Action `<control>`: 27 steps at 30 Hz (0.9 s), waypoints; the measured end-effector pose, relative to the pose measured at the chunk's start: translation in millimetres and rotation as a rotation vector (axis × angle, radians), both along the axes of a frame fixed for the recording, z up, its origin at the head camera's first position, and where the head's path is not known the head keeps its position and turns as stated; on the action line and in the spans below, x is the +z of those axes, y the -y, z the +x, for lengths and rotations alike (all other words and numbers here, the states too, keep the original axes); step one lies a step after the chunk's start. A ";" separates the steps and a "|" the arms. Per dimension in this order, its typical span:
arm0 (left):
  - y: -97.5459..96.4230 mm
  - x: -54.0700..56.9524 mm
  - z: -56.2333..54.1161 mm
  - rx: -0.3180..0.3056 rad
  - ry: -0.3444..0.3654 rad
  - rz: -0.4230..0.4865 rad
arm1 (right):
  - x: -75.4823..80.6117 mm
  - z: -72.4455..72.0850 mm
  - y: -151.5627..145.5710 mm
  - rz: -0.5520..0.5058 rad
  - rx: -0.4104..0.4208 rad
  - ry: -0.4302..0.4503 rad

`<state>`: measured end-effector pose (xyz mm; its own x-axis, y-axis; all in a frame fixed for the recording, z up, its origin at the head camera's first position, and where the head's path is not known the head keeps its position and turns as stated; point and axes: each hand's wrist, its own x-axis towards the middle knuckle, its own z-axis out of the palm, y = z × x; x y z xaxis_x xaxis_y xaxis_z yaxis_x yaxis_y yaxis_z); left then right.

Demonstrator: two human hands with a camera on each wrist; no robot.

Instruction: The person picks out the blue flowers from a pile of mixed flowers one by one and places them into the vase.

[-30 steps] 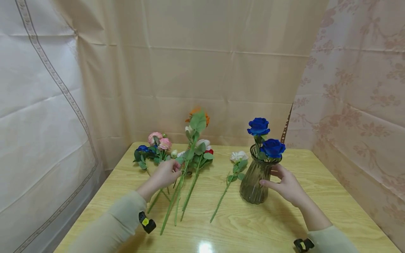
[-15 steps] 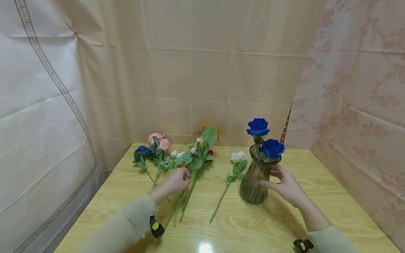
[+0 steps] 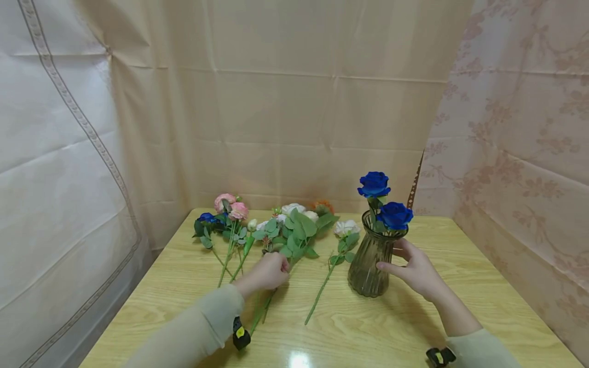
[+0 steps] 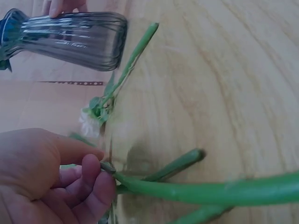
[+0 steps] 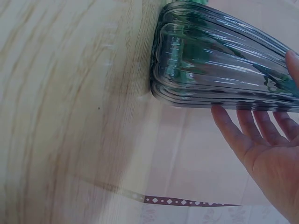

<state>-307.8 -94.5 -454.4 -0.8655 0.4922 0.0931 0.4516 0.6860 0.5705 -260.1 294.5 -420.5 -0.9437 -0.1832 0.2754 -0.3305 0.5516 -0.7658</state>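
In the head view, my left hand (image 3: 270,271) pinches a green flower stem (image 4: 224,191) between thumb and fingers, as the left wrist view shows. That stem seems to belong to the orange flower (image 3: 323,205), which leans away from me with broad leaves (image 3: 301,227) around it. Other stems lie under the held one. My right hand (image 3: 417,271) grips the side of a ribbed smoky glass vase (image 3: 369,271), thumb on one face and fingers behind. Two blue roses (image 3: 394,215) stand in the vase, which rests upright on the table.
Between the hands lies a single white flower (image 3: 347,228) on its stem. Pink flowers (image 3: 239,210) and a dark blue flower (image 3: 207,217) lie at the table's (image 3: 368,337) back left. White blooms (image 3: 292,208) lie behind my left hand. A beige curtain (image 3: 276,102) hangs behind.
My left hand has moved right and nearer me with the stem, and the orange flower has swung right and lower. My right hand and the vase have stayed in place.
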 end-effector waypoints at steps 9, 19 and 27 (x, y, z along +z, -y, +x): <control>-4.7 -1.2 5.6 -0.002 0.053 0.016 | 0.7 -0.6 0.3 0.002 0.001 0.002; -2.0 9.7 6.2 0.009 -0.008 0.018 | -0.2 -1.3 -0.3 0.001 -0.003 0.002; 3.8 29.8 8.5 0.077 -0.017 0.054 | -1.8 -1.7 -0.3 0.001 -0.002 -0.004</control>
<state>-299.3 -98.3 -424.6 -0.8987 0.4181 0.1323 0.4083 0.6877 0.6003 -261.8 294.8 -422.3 -0.9429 -0.1814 0.2793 -0.3327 0.5533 -0.7637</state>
